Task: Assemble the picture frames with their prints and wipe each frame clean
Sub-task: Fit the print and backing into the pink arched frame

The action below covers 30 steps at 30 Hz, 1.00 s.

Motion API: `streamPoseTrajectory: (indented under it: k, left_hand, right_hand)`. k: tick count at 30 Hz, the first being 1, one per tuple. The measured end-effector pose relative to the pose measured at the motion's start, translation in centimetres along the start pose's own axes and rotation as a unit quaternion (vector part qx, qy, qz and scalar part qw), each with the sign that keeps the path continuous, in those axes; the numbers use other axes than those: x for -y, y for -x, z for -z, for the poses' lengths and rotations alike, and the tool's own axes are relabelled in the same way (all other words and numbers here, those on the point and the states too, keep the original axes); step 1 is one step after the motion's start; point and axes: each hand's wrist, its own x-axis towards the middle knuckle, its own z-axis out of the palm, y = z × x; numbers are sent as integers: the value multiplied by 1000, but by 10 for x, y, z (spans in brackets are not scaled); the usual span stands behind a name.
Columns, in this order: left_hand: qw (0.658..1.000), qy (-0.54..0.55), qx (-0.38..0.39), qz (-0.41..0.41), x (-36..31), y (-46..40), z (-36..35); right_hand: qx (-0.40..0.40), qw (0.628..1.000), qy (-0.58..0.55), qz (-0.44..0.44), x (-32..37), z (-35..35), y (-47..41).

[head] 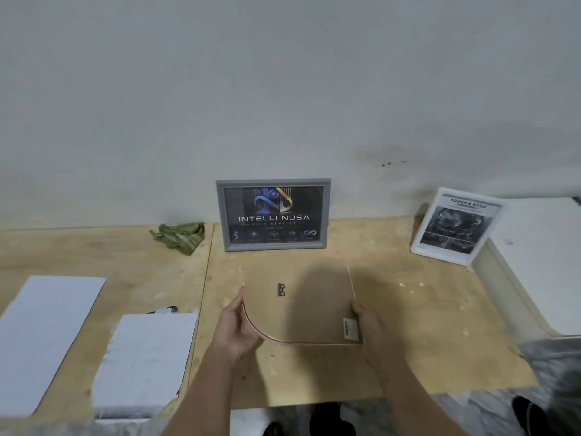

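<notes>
A brown frame (301,313) lies back side up on the plywood table (408,309), with a small metal hanger (281,289) on its backing and a label near its right corner. My left hand (237,328) grips the frame's left edge. My right hand (367,322) grips its right edge. A grey frame (273,214) with a dark printed poster stands against the wall behind it. A white frame (456,226) with a black-and-white print leans at the back right. A crumpled green cloth (179,236) sits at the back, left of the grey frame.
Two white sheets lie on the left part of the table, one long (41,338) and one nearer (144,360). A white block or box (540,262) stands at the right edge. The white wall closes off the back. Feet and dark floor show below the front edge.
</notes>
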Motion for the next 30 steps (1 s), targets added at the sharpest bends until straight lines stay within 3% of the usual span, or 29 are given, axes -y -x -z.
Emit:
streamPoseTrajectory:
  k: [3, 5, 12, 19, 30]
  left_hand:
    - [968, -169, -137, -128, 4, -13, 12]
    - [943, -201, -187, -190, 5, -13, 12]
    - [898, -356, -198, -168, 3, -21, 28]
    - [923, -342, -158, -82, -10, -21, 41]
    - [955, -231, -158, -96, -21, -4, 91]
  right_hand:
    - [-14, 1000, -7, 1, -13, -5, -11]
    - [-16, 1000, -8, -11, -23, -5, -22]
    - [-5, 999, -29, -42, -41, -2, -23]
    - [13, 999, -30, -29, -55, 2, -27]
    - [-13, 994, 103, -20, -70, 10, -22]
